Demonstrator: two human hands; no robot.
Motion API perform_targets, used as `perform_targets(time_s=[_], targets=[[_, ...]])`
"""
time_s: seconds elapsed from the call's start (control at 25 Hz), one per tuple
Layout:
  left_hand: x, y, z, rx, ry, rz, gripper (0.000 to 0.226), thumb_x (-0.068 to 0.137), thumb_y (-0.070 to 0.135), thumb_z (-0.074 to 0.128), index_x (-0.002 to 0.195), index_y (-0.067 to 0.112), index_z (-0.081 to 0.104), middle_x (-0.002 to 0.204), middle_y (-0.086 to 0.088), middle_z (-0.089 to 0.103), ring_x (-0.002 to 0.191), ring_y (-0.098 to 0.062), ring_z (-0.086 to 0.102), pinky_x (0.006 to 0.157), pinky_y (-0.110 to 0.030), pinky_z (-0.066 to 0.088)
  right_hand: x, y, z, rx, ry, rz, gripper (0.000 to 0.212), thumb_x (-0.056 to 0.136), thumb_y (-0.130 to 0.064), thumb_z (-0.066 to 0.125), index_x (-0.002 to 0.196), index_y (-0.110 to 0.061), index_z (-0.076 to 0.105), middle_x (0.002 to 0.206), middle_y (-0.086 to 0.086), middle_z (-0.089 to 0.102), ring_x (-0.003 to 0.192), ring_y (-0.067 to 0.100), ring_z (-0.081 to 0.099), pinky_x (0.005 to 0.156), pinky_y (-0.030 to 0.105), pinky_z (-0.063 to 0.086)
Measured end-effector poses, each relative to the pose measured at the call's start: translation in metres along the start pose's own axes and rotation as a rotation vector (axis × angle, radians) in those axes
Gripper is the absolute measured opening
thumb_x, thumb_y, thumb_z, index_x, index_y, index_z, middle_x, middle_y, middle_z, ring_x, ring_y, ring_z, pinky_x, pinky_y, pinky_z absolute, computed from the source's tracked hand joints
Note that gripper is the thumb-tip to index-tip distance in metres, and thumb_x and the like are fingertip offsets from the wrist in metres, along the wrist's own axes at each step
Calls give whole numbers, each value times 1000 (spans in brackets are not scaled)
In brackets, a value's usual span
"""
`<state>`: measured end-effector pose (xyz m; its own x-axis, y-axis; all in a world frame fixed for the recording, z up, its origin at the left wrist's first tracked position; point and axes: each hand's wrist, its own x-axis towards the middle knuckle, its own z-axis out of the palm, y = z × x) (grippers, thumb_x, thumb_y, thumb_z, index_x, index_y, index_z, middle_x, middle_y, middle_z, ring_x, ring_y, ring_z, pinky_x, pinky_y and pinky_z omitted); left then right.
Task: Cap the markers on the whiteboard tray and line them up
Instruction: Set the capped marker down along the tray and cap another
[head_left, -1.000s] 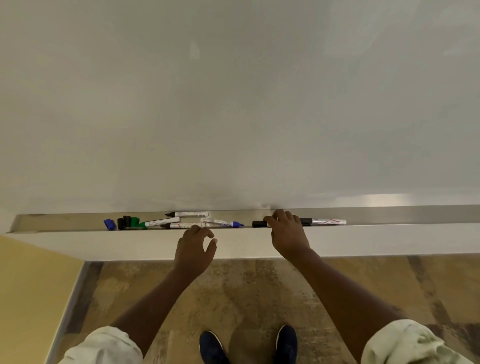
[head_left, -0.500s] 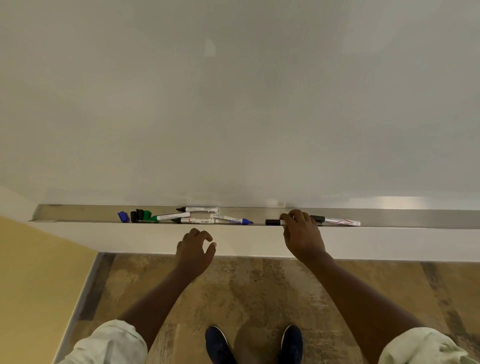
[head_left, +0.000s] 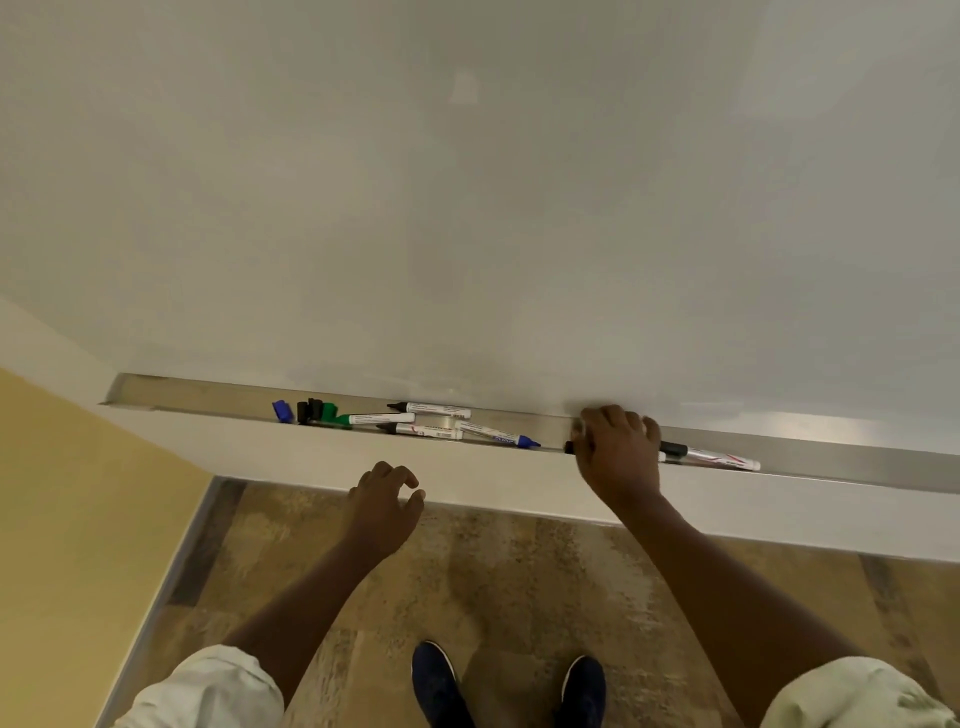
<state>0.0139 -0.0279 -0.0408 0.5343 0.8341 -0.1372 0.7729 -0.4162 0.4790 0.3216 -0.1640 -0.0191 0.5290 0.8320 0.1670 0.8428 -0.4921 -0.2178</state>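
- Markers lie scattered in the tray (head_left: 857, 460) under the whiteboard (head_left: 467, 208): a green marker (head_left: 382, 418), two black-tipped ones (head_left: 439, 410) (head_left: 428, 431) and a blue one (head_left: 493, 435) sit left of the right hand (head_left: 618, 452), crossing each other at angles.
- Loose caps, one blue (head_left: 282, 410), some black (head_left: 307, 410) and one green (head_left: 328, 411), cluster at the far left end of that group.
- One more marker (head_left: 719, 459) lies just right of the right hand, with another partly hidden beneath the hand.
- They look light, stiff and smooth, likely to roll or slide on the metal; mid-barrel is the best place to pinch, and caps should press on straight.
- Right hand rests in the tray, fingers curled down over a marker; whether it truly grips cannot be told.
- Left hand (head_left: 387, 501) hangs below the tray's front edge, fingers loosely curled and apart, holding nothing.
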Motion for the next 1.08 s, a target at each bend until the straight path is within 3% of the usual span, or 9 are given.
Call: perform_targets(time_s=[0.24, 0.48, 0.92, 1.08], targets=[[-1, -8, 8, -24, -30, -18, 19, 91, 32, 64, 103, 16, 68, 108, -6, 64, 96, -24, 61, 84, -43, 53, -30, 55, -7, -67, 17, 152, 26, 89, -47, 58, 102, -25, 64, 109, 2, 62, 109, 29, 54, 97, 51, 40], [7, 0, 17, -20, -20, 21, 18, 91, 31, 65, 102, 17, 68, 105, -4, 64, 93, -22, 60, 81, -40, 50, -40, 71, -11, 22, -5, 176, 32, 88, -45, 63, 107, -19, 64, 107, 3, 62, 104, 27, 54, 82, 42, 48], [6, 0, 28, -17, -10, 56, 15, 89, 31, 67, 99, 18, 68, 101, -3, 64, 85, -15, 54, 75, -35, 46, -47, 66, -15, -5, -4, 159, 41, 88, -42, 64, 118, -14, 61, 117, 8, 61, 112, 29, 53, 92, 45, 47], [6, -1, 21, -3, -7, 39, 17, 90, 34, 65, 99, 20, 67, 102, -3, 63, 90, -22, 61, 78, -38, 49, -33, 28, -12, 39, -24, 32, 43, 91, -42, 60, 124, -14, 58, 123, 9, 60, 116, 29, 53, 96, 46, 47]])
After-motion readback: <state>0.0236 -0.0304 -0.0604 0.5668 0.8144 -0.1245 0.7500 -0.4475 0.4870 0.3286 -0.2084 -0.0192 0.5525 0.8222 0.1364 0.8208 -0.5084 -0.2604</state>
